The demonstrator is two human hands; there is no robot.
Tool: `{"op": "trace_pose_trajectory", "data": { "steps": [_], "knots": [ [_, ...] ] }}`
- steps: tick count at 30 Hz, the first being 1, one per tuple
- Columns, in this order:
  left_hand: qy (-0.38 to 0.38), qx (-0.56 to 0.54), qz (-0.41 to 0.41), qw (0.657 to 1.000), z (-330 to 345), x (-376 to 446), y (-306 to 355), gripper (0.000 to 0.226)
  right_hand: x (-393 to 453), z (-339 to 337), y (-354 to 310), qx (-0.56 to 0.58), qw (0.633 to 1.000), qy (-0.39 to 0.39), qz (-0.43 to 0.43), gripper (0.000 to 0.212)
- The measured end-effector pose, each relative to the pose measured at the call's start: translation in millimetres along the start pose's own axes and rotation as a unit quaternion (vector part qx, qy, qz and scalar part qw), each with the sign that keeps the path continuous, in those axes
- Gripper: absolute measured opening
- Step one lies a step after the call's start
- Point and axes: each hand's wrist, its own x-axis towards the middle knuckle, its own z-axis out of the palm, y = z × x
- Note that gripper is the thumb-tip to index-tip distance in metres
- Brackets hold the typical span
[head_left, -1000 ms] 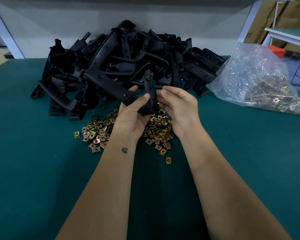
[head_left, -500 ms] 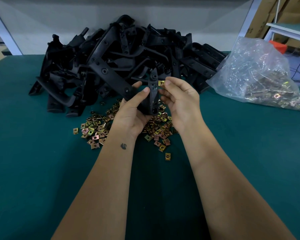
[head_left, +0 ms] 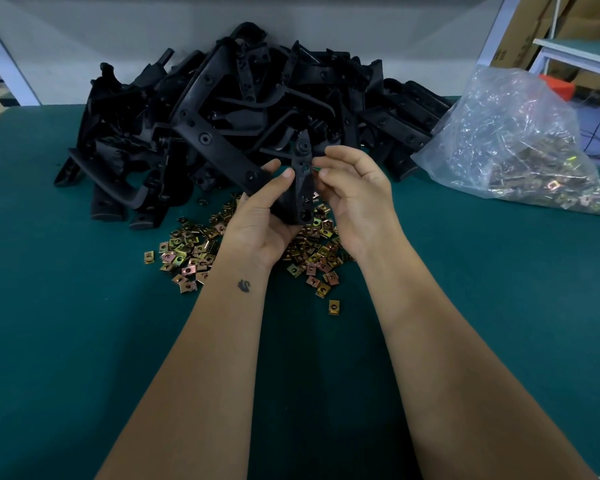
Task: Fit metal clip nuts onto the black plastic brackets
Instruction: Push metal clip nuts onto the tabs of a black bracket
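The left hand point(head_left: 257, 216) has its grip closed around a black plastic bracket point(head_left: 300, 188), thumb lying up its near face, holding it raised above the tabletop point(head_left: 465, 289) with one long arm running up and left toward the heap. The right hand point(head_left: 355, 199) meets the bracket's right edge with fingers curled and fingertips pressed against it near an upper hole; whether a clip nut sits between those fingertips cannot be told. The bracket is matte, flat-sided and pierced by several round holes.

Directly beneath the hands lies a loose scatter of metal clip nuts point(head_left: 187, 252), small square folded pieces with a brassy, iridescent sheen and a hole in each; one point(head_left: 333, 306) lies apart at the near edge of the scatter. Behind them a tall heap of black plastic brackets point(head_left: 222, 109) rises, long curved bars tangled together. At the right, a crinkled clear plastic bag point(head_left: 513, 147) slumps on the tabletop, packed with more clip nuts.

The tabletop is covered in a smooth dark teal mat. A pale wall point(head_left: 84, 36) stands behind the heap, with white frame posts point(head_left: 7, 67) at left and cardboard boxes point(head_left: 534, 26) at upper right.
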Motion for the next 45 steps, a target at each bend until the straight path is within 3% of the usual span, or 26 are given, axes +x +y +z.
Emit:
{"op": "trace_pose_trajectory", "data": {
  "steps": [6, 24, 30, 45],
  "knots": [
    [0.008, -0.012, -0.005, 1.0, 1.2, -0.6, 0.2, 0.02, 0.2, 1.0, 1.2, -0.013, 0.999, 0.0, -0.033, 0.028],
    [-0.009, 0.032, -0.019, 0.999, 1.4, -1.3, 1.1, 0.016, 2.2, -2.5, -0.6, 0.062, 0.998, 0.001, 0.024, 0.059],
    [-0.015, 0.038, -0.021, 0.999, 2.2, -3.3, 2.0, 0.015, -0.2, -2.1, -0.8, 0.094, 0.994, -0.026, 0.052, 0.056],
    [-0.028, 0.139, -0.029, 0.99, -6.3, -9.5, 21.0, 0.021, 3.6, -11.6, -4.8, -0.043, 0.992, -0.067, 0.096, 0.093]
  ]
}}
